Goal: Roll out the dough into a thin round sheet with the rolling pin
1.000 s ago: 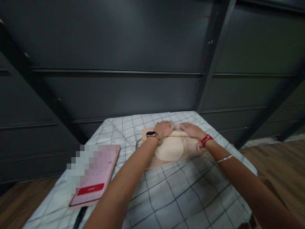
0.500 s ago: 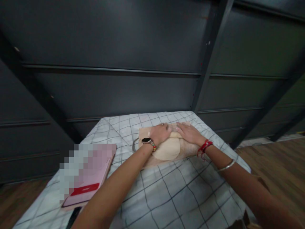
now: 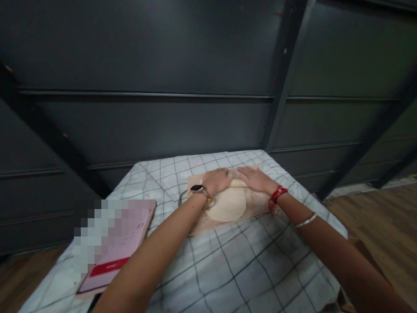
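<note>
My left hand (image 3: 216,180), with a watch at the wrist, is closed over the left end of a pale rolling pin (image 3: 238,183). Over its right end lies my right hand (image 3: 256,179), fingers bent forward across it; both ends are hidden under the hands. The pin rests at the far edge of a flat, round sheet of dough (image 3: 227,205). Beneath the dough is a thin tan board (image 3: 257,206), dusted with flour on its right side. Part of a metal ring or rim (image 3: 181,198) shows by the board's left edge, mostly hidden.
A checked white cloth (image 3: 228,256) covers the table. On its left lies a pink tablet-like or book-like item (image 3: 125,234) with a red band, partly blurred out. A dark panelled wall (image 3: 182,126) stands behind the table. Wooden flooring (image 3: 387,213) shows at the right.
Both hands stay on the rolling pin at the dough's far side, shifting only slightly. The view has moved a little, and the dough's lower left edge shows more.
</note>
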Demonstrator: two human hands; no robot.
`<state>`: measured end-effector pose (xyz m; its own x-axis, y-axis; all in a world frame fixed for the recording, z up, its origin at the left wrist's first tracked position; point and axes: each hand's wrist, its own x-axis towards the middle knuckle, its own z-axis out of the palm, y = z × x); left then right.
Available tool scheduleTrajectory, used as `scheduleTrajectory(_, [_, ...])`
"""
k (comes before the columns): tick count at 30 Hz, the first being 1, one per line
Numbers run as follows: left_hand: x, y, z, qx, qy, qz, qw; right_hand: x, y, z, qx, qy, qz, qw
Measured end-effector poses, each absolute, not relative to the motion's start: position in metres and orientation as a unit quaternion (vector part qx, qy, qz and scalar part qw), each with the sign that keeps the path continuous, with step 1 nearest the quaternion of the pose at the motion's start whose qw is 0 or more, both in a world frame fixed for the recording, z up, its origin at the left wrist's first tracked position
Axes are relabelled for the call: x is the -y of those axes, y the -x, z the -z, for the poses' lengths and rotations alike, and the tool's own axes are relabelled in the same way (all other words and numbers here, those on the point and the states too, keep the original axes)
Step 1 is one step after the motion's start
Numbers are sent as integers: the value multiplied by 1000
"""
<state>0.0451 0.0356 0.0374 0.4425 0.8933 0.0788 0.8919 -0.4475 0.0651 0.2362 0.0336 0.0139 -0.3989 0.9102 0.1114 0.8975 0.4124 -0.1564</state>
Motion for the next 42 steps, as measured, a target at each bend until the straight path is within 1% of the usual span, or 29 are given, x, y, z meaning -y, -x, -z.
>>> scheduleTrajectory(2, [-39, -50, -42, -548, -835, -40, 17, -41, -233, -17, 820, 564, -28, 92])
scheduleTrajectory(5, [-27, -50, -43, -534, -844, -49, 11, -30, -232, -16, 842, 530, -21, 99])
scheduleTrajectory(7, [-10, -45, -37, -510, -858, -65, -5, -13, -235, -12, 859, 500, -10, 107])
scheduleTrajectory(11, [7, -38, -25, -474, -871, -117, -59, 5, -240, -5, 860, 499, 11, 105])
scheduleTrajectory(13, [-3, -40, -25, -493, -863, -105, -43, -5, -238, -8, 858, 501, -5, 108])
scheduleTrajectory(16, [-29, -49, -32, -558, -827, -71, 10, -31, -230, -15, 841, 527, -32, 115])
scheduleTrajectory(19, [-47, -54, -37, -580, -812, -67, 34, -44, -225, -21, 828, 546, -41, 122])
scheduleTrajectory(22, [-45, -52, -35, -556, -828, -78, 9, -36, -225, -21, 834, 536, -40, 124])
scheduleTrajectory(28, [-15, -42, -24, -502, -857, -90, -73, 6, -227, -12, 833, 538, -30, 128])
scheduleTrajectory(32, [-4, -33, -14, -452, -873, -137, -124, 29, -229, -5, 845, 506, -23, 170])
scheduleTrajectory(34, [-5, -31, -11, -436, -876, -155, -136, 34, -231, -3, 847, 493, -38, 193])
scheduleTrajectory(37, [-14, -34, -14, -439, -880, -136, -121, 23, -236, -2, 824, 521, -40, 220])
scheduleTrajectory(40, [-29, -43, -23, -479, -868, -99, -83, -3, -240, -3, 795, 556, 15, 242])
scheduleTrajectory(42, [-40, -50, -26, -506, -856, -88, -61, -21, -243, -4, 797, 553, 42, 240])
